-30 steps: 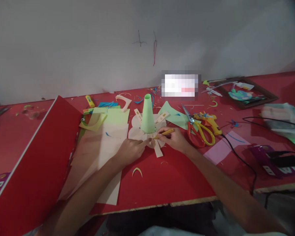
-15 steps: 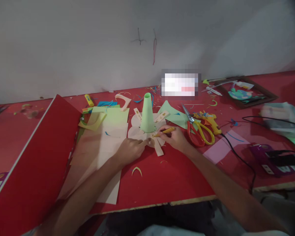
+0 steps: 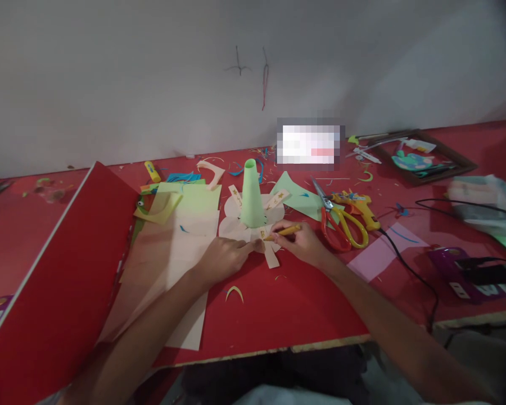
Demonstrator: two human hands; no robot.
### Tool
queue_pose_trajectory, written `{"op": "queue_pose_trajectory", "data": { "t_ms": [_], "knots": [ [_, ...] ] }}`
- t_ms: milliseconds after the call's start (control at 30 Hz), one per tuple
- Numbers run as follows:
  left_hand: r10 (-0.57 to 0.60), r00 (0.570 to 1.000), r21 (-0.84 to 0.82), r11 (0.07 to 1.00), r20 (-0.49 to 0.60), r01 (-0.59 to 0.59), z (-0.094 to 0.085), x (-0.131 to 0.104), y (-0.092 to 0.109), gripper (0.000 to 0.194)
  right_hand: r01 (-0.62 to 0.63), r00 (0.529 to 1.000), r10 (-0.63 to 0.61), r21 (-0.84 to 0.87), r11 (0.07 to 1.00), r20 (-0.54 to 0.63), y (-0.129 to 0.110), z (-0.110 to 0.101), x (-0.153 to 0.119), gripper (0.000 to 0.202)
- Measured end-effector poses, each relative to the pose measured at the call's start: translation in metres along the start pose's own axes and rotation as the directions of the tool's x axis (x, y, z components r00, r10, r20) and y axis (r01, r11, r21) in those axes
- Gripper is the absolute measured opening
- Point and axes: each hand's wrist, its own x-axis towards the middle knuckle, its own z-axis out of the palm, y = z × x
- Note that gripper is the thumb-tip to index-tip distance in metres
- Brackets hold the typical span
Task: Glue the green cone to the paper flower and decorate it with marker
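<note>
A pale paper flower shape [image 3: 231, 229] lies on the red table, with a light green paper cone [image 3: 252, 197] upright on its middle. Strips with gold marks fan out from it, two at the back and one paper strip [image 3: 272, 257] pointing toward me. My right hand [image 3: 297, 243] grips a yellow pen [image 3: 289, 230], its tip on gold lettering on the front strip. At the flower's front left edge, my left hand [image 3: 227, 257] is mostly closed, index finger reaching onto the paper and holding it; its thumb is hard to make out.
Right of my hand lie scissors [image 3: 341, 228] with red and yellow handles and a yellow glue gun [image 3: 365, 212] with a black cord. Paper sheets [image 3: 181, 270] and a standing red board [image 3: 67, 281] are on the left. A brown-framed tray [image 3: 421, 177] sits back right.
The pen and my right hand have shifted slightly down along the front strip; more gold marking shows there. My left hand stays in place.
</note>
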Motion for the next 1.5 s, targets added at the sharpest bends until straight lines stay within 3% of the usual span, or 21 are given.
{"op": "queue_pose_trajectory", "data": {
  "t_ms": [400, 567, 667, 800, 933, 1033, 1167, 1333, 1500],
  "knots": [
    [0.002, 1.0, 0.054, 0.999, 0.003, -0.003, 0.001, -0.001, 0.0, 0.037, -0.017, 1.0, 0.016, 0.045, 0.999, 0.02, 0.001, -0.001, -0.002, 0.016],
    [0.14, 0.99, 0.051, 0.989, -0.015, -0.139, -0.004, 0.0, 0.001, 0.036, -0.033, 0.999, 0.035, 0.097, 0.995, -0.019, 0.001, -0.004, -0.009, 0.02],
    [0.189, 0.982, 0.019, 0.982, 0.013, -0.189, -0.007, 0.001, 0.002, 0.039, -0.053, 0.999, 0.051, 0.11, 0.993, 0.017, -0.002, -0.003, -0.011, 0.02],
    [0.187, 0.982, 0.007, 0.982, 0.008, -0.187, -0.009, 0.002, 0.002, 0.039, -0.035, 0.996, 0.03, 0.057, 0.998, 0.083, -0.004, -0.002, -0.011, 0.019],
    [0.187, 0.982, 0.011, 0.982, -0.005, -0.187, -0.01, 0.002, 0.003, 0.038, -0.032, 0.998, 0.032, -0.006, 0.999, 0.045, -0.001, -0.002, -0.011, 0.015],
    [0.181, 0.984, 0.01, 0.983, 0.0, -0.181, -0.01, 0.002, 0.002, 0.037, -0.034, 0.999, 0.034, -0.002, 0.999, 0.032, 0.001, -0.002, -0.012, 0.013],
    [0.18, 0.984, 0.005, 0.984, 0.002, -0.18, -0.008, 0.001, 0.002, 0.037, -0.038, 0.992, 0.039, -0.004, 0.999, 0.123, 0.0, -0.002, -0.013, 0.014],
    [0.191, 0.982, 0.023, 0.981, -0.008, -0.19, -0.006, 0.001, 0.001, 0.039, 0.004, 0.997, -0.003, -0.008, 1.0, 0.073, 0.0, -0.003, -0.012, 0.017],
    [0.192, 0.981, 0.005, 0.981, -0.007, -0.192, -0.007, 0.001, 0.001, 0.037, -0.029, 0.993, 0.027, 0.018, 0.999, 0.115, 0.001, -0.004, -0.012, 0.015]
  ]
}}
